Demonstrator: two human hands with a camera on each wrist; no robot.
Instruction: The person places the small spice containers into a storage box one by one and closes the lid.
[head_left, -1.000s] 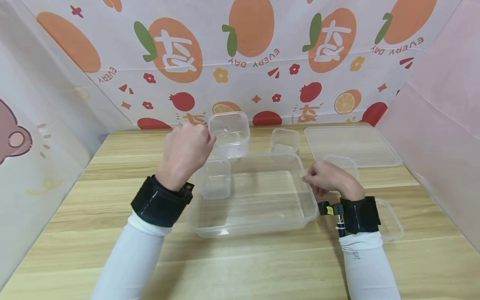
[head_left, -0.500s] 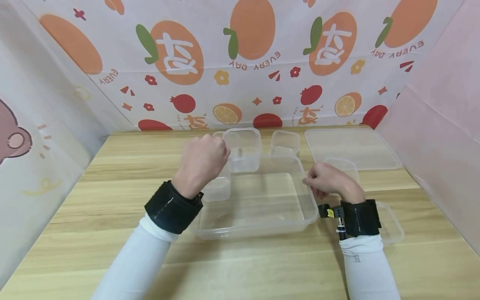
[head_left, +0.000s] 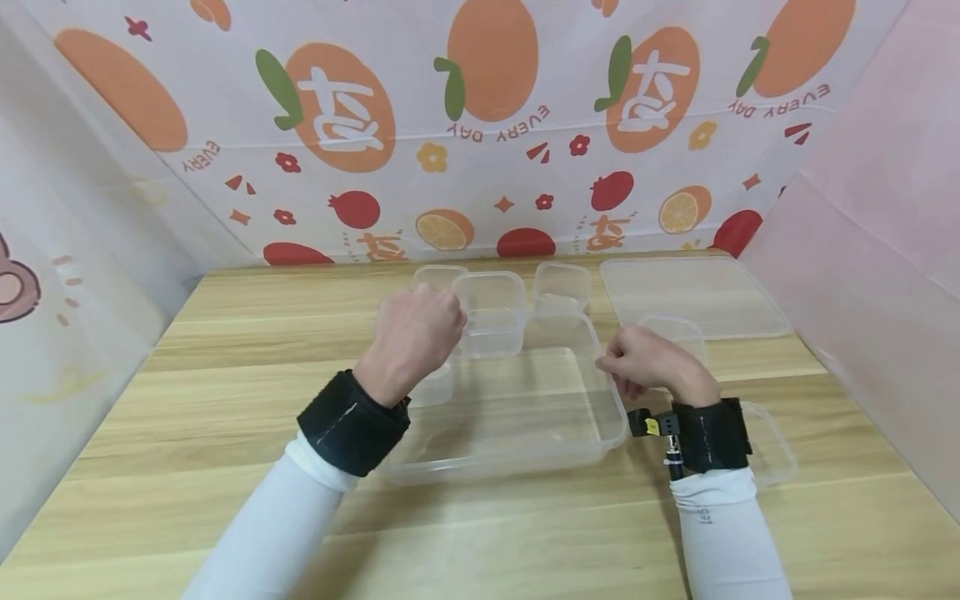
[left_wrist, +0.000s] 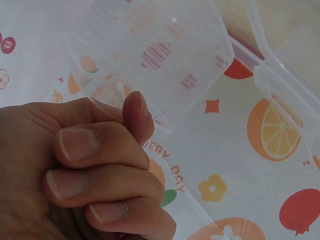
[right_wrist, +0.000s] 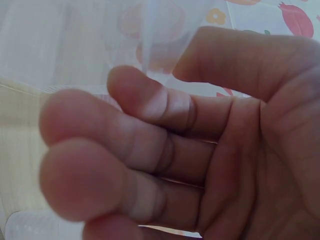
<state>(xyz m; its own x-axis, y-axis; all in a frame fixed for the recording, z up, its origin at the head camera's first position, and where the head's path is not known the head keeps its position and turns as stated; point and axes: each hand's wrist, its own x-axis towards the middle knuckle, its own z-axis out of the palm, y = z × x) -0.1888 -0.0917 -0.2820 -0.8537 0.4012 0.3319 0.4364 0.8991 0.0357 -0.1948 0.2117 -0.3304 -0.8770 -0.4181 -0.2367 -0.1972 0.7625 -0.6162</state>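
I'm watching the left hand pinching a clear, square plastic tub by its edge at the twelve o'clock side of a clear, rectangular plastic box; whether it's touching down, I can't tell. The right hand is pinching the box's three o'clock rim. I'm judging the tub light, stiff, slippery, best held by its rim. Farther out, a flat, translucent plastic lid is lying at two o'clock.
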